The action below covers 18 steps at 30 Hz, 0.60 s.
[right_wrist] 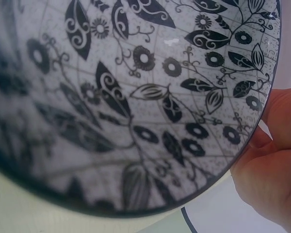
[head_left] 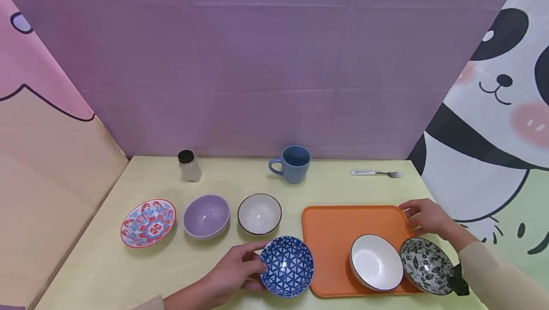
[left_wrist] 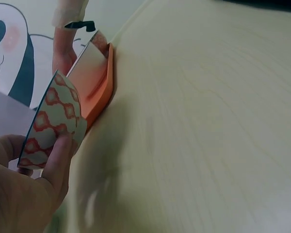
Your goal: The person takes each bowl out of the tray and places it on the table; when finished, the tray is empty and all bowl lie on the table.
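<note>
Blue-patterned bowl (head_left: 287,267) is pinched at left rim by left hand (head_left: 236,270) — orange tray (head_left: 334,233) just rightward, right hand (head_left: 430,218) at its far corner, grip unclear.

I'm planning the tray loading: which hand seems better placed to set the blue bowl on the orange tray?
Left, I'd say: the left hand grips the blue bowl beside the orange tray, while the right hand is across at the tray's far right corner.
</note>
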Each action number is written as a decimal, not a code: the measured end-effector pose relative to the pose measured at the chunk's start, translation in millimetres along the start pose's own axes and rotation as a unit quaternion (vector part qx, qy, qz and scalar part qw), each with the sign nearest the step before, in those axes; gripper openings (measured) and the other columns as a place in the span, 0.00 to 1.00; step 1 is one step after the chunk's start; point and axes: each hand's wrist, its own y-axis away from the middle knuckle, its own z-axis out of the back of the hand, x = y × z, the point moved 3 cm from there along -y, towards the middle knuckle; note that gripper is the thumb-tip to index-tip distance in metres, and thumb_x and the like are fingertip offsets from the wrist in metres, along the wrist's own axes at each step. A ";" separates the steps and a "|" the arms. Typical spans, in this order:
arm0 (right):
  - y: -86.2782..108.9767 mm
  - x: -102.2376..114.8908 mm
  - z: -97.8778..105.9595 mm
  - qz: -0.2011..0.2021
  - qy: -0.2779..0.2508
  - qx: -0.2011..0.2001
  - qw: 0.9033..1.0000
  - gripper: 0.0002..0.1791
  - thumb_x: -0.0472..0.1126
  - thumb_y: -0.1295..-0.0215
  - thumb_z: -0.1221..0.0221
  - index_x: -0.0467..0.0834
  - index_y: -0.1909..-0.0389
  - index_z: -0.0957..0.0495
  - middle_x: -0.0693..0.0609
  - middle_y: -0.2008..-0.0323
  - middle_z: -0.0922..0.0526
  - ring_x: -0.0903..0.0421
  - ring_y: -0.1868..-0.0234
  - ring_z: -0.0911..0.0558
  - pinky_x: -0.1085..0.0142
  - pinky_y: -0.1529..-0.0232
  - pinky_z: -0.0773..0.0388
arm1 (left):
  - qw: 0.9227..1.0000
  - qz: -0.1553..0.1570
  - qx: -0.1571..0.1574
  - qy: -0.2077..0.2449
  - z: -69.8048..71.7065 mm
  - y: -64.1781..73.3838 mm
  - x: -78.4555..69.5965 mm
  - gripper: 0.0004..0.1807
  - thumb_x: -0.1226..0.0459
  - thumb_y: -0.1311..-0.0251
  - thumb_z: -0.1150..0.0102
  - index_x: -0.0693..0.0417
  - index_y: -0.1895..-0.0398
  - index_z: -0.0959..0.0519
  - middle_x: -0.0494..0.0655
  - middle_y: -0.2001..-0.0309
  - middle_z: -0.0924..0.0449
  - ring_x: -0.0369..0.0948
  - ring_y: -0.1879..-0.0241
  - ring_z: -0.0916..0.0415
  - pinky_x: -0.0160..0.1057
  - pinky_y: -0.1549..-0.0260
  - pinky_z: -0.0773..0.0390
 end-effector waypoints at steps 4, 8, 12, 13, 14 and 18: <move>-0.4 0.3 0.0 0.002 0.001 0.001 1.000 0.27 0.27 0.38 0.39 0.28 0.36 0.28 0.33 0.51 0.20 0.49 0.59 0.16 0.54 0.62 0.10 | 1.000 -0.003 -0.007 0.000 10.8 5.6 3.1 0.35 0.70 0.39 0.39 0.57 0.25 0.31 0.54 0.58 0.24 0.47 0.62 0.13 0.48 0.63 0.10; -1.8 0.0 0.5 0.002 0.002 0.003 1.000 0.27 0.28 0.37 0.39 0.27 0.36 0.28 0.31 0.51 0.21 0.48 0.58 0.17 0.53 0.62 0.10 | 1.000 -0.003 -0.012 -0.004 19.5 9.6 6.2 0.35 0.71 0.38 0.40 0.58 0.25 0.32 0.54 0.58 0.24 0.47 0.62 0.14 0.49 0.62 0.10; -2.9 -2.7 -0.8 -0.002 -0.002 0.005 1.000 0.27 0.28 0.37 0.39 0.27 0.36 0.29 0.32 0.51 0.21 0.49 0.58 0.17 0.54 0.62 0.10 | 1.000 -0.003 -0.018 -0.009 25.3 12.9 8.6 0.35 0.72 0.38 0.40 0.59 0.25 0.33 0.53 0.59 0.25 0.47 0.63 0.14 0.50 0.62 0.11; -3.0 -3.0 -0.9 -0.001 -0.002 0.005 1.000 0.27 0.28 0.37 0.38 0.27 0.36 0.29 0.32 0.51 0.21 0.49 0.58 0.17 0.54 0.62 0.10 | 1.000 -0.003 -0.020 -0.009 26.3 13.5 9.0 0.35 0.72 0.37 0.40 0.59 0.25 0.33 0.53 0.59 0.25 0.47 0.63 0.14 0.50 0.62 0.11; -3.0 -3.2 -1.0 -0.001 -0.003 0.004 1.000 0.27 0.28 0.37 0.38 0.27 0.36 0.28 0.32 0.51 0.20 0.49 0.58 0.17 0.54 0.62 0.10 | 1.000 -0.003 -0.021 -0.010 27.2 14.4 9.0 0.35 0.72 0.37 0.40 0.60 0.25 0.33 0.53 0.59 0.25 0.47 0.63 0.14 0.51 0.62 0.11; -2.3 -1.0 0.1 0.005 0.001 0.003 1.000 0.28 0.28 0.38 0.38 0.27 0.36 0.29 0.32 0.51 0.21 0.49 0.59 0.17 0.53 0.63 0.10 | 1.000 0.002 -0.026 -0.011 29.5 17.9 8.7 0.36 0.72 0.37 0.40 0.61 0.24 0.34 0.55 0.58 0.24 0.47 0.63 0.15 0.52 0.61 0.11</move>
